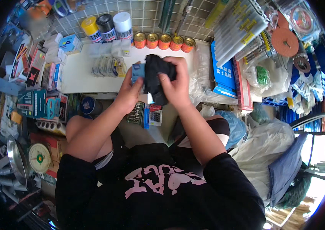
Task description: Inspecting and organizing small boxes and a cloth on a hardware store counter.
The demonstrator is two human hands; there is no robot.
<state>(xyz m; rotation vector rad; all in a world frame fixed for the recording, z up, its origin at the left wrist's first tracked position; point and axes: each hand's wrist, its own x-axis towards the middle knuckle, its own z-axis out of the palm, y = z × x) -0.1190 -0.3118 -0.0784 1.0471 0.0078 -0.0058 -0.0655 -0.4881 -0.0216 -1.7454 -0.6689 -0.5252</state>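
In front of my chest, over the near edge of a white shelf (80,73), my left hand (129,93) is closed around a small blue box (137,71). My right hand (178,84) grips a bunched black cloth (154,74), its thumb pressed on top. The cloth lies against the box's right side and hides much of it. A pale corner shows below the cloth, but I cannot tell whether it belongs to the box. Just left of my hands, several small clear packs (105,66) stand in a row on the shelf.
Along the shelf's back stand yellow, black and white spray cans (105,27) and several small orange-red tins (164,41). Boxes (32,102) crowd the left, near a round dial scale (40,158). Tubes (243,28) and a blue packet (223,78) sit at right.
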